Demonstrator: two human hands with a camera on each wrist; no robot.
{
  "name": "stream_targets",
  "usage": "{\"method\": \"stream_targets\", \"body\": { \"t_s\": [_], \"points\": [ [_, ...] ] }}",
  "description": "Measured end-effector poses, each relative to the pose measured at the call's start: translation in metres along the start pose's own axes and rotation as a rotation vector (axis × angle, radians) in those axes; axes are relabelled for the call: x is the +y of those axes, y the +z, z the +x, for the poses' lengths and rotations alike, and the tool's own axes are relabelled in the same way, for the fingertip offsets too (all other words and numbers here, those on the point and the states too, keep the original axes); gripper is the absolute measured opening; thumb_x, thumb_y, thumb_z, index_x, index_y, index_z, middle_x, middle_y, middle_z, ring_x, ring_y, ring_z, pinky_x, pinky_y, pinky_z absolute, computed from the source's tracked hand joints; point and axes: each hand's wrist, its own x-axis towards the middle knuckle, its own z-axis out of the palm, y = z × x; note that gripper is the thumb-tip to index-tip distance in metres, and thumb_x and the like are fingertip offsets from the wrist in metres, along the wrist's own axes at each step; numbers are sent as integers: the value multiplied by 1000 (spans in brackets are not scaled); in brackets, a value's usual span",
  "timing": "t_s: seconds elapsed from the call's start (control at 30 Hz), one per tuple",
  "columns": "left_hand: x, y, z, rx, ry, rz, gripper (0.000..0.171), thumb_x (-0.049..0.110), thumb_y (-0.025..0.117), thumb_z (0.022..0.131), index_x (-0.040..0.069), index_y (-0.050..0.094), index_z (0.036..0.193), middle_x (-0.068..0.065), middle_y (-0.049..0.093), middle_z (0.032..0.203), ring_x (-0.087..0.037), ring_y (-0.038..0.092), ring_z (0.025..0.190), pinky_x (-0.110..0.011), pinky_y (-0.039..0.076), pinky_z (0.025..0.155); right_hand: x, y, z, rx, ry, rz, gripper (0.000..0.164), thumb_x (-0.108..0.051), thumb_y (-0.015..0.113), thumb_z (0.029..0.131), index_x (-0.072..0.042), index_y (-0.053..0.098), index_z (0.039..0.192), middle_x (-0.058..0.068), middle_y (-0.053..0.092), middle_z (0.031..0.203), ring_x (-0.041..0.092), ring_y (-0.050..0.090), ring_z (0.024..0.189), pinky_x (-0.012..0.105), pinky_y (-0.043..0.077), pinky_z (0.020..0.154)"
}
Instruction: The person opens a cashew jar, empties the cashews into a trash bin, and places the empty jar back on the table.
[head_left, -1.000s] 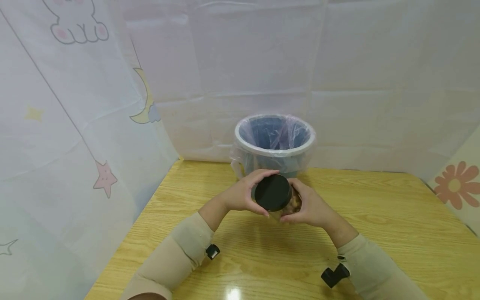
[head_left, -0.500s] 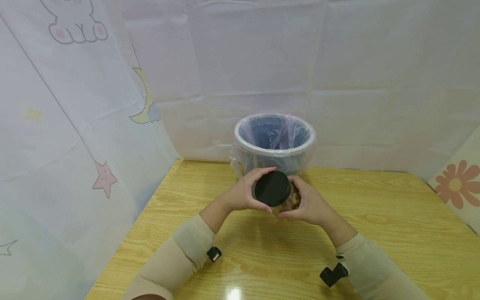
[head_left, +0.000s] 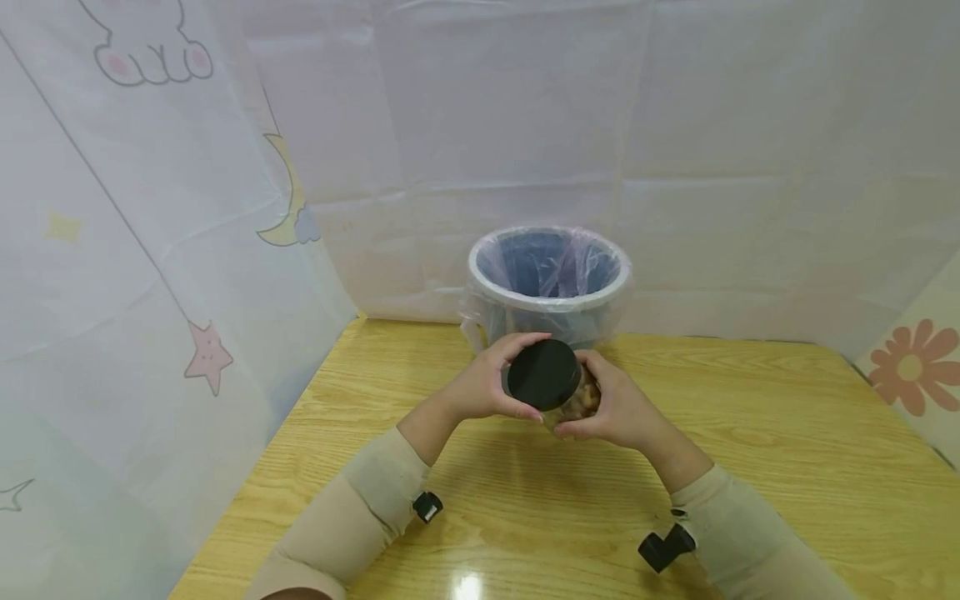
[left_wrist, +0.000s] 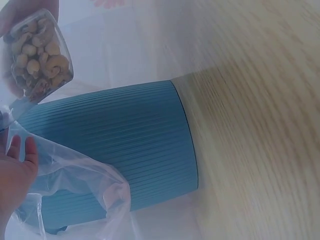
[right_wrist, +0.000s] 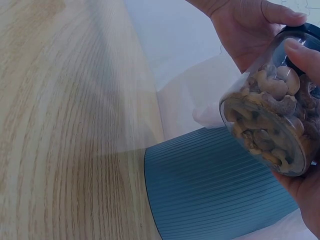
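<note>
- Jar (right_wrist: 265, 120): clear, filled with nuts (left_wrist: 42, 55), some curved and some rounded; held in the air above the table, on the near side of the bin.
- Lid (head_left: 545, 374): black and round, seated on the jar; its flat top faces the head camera.
- Orientation: the jar is tilted. Its long axis slants from the lid, at the person's upper left, down to the base at the person's right. In the right wrist view, the round base faces the camera and shows the nuts through it.
- Left hand (head_left: 487, 383): curled around the lid, fingers at the far edge and thumb at the near edge.
- Right hand (head_left: 622, 410): grips the body of the jar from the right, thumb on the near side.
- Bin (head_left: 551, 307): blue and ribbed, with a white rim; stands upright on the table just beyond the hands. Its mouth faces up.
- Liner (left_wrist: 82, 175): translucent, lines the bin and hangs over the rim in loose folds.
- Table (head_left: 750, 433): yellow wood-grain top, with a bright reflection at the near edge.
- Sleeves (head_left: 352, 508): light coloured, on both arms; a small black device is fixed at each cuff.
- Backdrop (head_left: 480, 108): pale creased sheets behind and beside the table, printed at the sides with a moon, a star and a flower.
</note>
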Motion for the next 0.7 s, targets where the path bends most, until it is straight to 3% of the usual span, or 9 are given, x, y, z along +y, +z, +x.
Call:
{"method": "stream_targets", "body": {
  "t_s": [0.43, 0.7],
  "points": [
    [2, 0, 0, 12, -10, 1, 97, 23, 88, 57, 19, 36, 139, 3, 42, 132, -12, 42, 116, -35, 40, 91, 0, 1, 1, 1, -10, -22, 77, -17, 86, 62, -4, 43, 125, 6, 54, 115, 20, 54, 100, 41, 44, 84],
    [5, 0, -1, 21, -39, 18, 94, 23, 87, 59, 21, 37, 138, 4, 41, 132, -11, 41, 116, -35, 40, 90, 35, 8, 3, 8, -11, -1, 81, -29, 86, 61, -15, 41, 128, -1, 52, 118, 15, 52, 103, 40, 44, 86]
  ]
}}
